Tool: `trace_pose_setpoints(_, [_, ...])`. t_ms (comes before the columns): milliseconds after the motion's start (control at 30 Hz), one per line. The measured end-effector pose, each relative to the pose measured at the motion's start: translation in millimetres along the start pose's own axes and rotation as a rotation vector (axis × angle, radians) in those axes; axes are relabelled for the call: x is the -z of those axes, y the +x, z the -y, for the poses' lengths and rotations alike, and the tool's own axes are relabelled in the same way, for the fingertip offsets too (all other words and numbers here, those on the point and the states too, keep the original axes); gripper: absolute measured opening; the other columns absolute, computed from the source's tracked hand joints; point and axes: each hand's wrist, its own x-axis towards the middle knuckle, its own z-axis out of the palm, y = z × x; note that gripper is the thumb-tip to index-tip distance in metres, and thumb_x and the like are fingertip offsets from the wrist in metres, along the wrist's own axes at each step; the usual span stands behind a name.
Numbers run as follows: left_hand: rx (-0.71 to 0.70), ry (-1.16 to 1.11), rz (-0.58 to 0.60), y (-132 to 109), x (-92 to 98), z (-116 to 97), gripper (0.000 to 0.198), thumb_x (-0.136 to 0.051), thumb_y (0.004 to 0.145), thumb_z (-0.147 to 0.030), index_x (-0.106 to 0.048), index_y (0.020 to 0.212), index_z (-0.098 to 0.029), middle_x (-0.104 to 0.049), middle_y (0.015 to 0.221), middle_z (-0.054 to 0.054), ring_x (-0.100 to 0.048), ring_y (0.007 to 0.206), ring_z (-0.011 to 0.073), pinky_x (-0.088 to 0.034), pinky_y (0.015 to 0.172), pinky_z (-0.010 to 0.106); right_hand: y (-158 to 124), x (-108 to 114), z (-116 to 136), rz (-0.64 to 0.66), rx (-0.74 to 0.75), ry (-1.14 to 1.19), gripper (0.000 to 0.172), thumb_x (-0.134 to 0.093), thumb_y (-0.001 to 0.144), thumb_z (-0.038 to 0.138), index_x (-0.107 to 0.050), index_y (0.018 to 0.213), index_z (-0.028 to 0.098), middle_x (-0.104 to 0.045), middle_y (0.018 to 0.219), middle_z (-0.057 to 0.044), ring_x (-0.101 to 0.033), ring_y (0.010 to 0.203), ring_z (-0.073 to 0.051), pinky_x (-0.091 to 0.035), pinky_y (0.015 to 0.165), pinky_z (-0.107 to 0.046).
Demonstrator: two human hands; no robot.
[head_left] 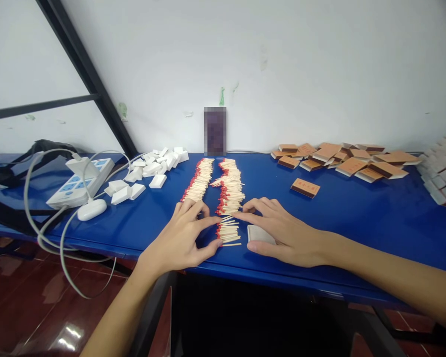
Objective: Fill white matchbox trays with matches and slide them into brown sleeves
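Note:
Two rows of red-tipped matches lie on the blue table, a left row [198, 177] and a right row [230, 191]. A small group of matches [228, 232] is at the near end of the right row. My left hand [188, 235] is at their red heads, thumb and index finger apart, fingertips touching or close to them. Opposite, my right hand [286, 230] is stretched out, its index fingertip by the plain match ends. Beneath it lies a white matchbox tray [260, 234], partly hidden by the hand; its thumb is at the tray's near edge.
White trays [158, 163] are heaped at the back left, near a power strip [80, 183] with cables. Orange matchbox sleeves [351, 166] lie at the back right, with one sleeve [305, 188] nearer. Stacked boxes [444, 168] stand far right. A blurred dark rectangle [215, 131] leans against the wall.

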Motion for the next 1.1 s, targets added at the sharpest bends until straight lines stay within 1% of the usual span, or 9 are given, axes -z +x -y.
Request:
trace_pose_setpoints(200, [-0.003, 0.001, 0.004, -0.1, 1.6, -0.6, 0.033, -0.061, 0.091, -0.044, -0.068, 0.119, -0.028, -0.055, 0.106, 0.005, -0.048, 0.103, 0.0245, -0.037, 0.089, 0.041, -0.5, 1.7, -0.7, 0.011, -0.026, 0.052, 0.064, -0.041, 0.095, 0.063, -0.044, 0.149, 0.029, -0.051, 0.129, -0.013, -0.045, 0.113, -0.031, -0.036, 0.099, -0.056])
trace_pose_setpoints(300, [-0.009, 0.001, -0.009, 0.0, 1.3, -0.7, 0.031, -0.062, 0.090, -0.043, -0.069, 0.117, -0.028, -0.055, 0.106, 0.005, -0.048, 0.102, 0.0243, -0.038, 0.089, 0.041, -0.7, 1.1, -1.2, 0.000, -0.033, 0.054, 0.064, -0.040, 0.094, 0.064, -0.044, 0.149, 0.031, -0.052, 0.129, -0.012, -0.046, 0.112, -0.031, -0.036, 0.099, -0.057])
trace_pose_setpoints(367, [-0.012, 0.003, -0.014, -0.1, 0.8, -0.7, 0.030, -0.061, 0.090, -0.042, -0.070, 0.116, -0.028, -0.055, 0.106, 0.005, -0.048, 0.102, 0.0244, -0.038, 0.089, 0.041, -0.7, 0.6, -1.1, -0.007, -0.028, 0.043, 0.064, -0.040, 0.094, 0.065, -0.045, 0.149, 0.031, -0.052, 0.128, -0.013, -0.046, 0.112, -0.031, -0.036, 0.099, -0.057])
trace_pose_setpoints(600, [0.020, 0.017, -0.014, 0.4, 0.1, -1.7, 0.041, -0.057, 0.093, -0.045, -0.061, 0.130, -0.027, -0.054, 0.109, 0.007, -0.047, 0.104, 0.0258, -0.039, 0.093, 0.045, 0.0, 1.2, 1.5, 0.001, -0.010, -0.006, 0.062, -0.040, 0.095, 0.063, -0.047, 0.148, 0.029, -0.051, 0.128, -0.013, -0.045, 0.110, -0.031, -0.036, 0.097, -0.056])
trace_pose_setpoints(733, [0.028, 0.028, -0.004, 1.4, -0.2, -1.8, 0.045, -0.056, 0.093, -0.047, -0.058, 0.134, -0.028, -0.054, 0.110, 0.008, -0.046, 0.103, 0.0266, -0.040, 0.093, 0.046, -0.3, 1.3, 1.6, -0.004, -0.004, -0.006, 0.062, -0.040, 0.095, 0.063, -0.043, 0.150, 0.033, -0.051, 0.128, -0.013, -0.046, 0.110, -0.031, -0.037, 0.096, -0.055])
trace_pose_setpoints(933, [0.026, 0.032, 0.004, 1.4, -0.4, -1.6, 0.042, -0.056, 0.093, -0.047, -0.062, 0.130, -0.028, -0.054, 0.109, 0.007, -0.046, 0.104, 0.0266, -0.040, 0.094, 0.047, -0.8, 0.2, -0.6, -0.018, 0.007, 0.005, 0.063, -0.040, 0.096, 0.062, -0.039, 0.152, 0.034, -0.053, 0.127, -0.012, -0.048, 0.108, -0.030, -0.038, 0.095, -0.055])
trace_pose_setpoints(1100, [0.019, 0.031, 0.001, 0.9, -0.6, -1.7, 0.041, -0.057, 0.093, -0.048, -0.064, 0.126, -0.026, -0.054, 0.109, 0.007, -0.046, 0.106, 0.0267, -0.039, 0.094, 0.046, -0.8, -1.0, -1.3, -0.019, 0.001, 0.004, 0.061, -0.039, 0.097, 0.060, -0.039, 0.152, 0.033, -0.052, 0.127, -0.012, -0.047, 0.111, -0.031, -0.036, 0.097, -0.056])
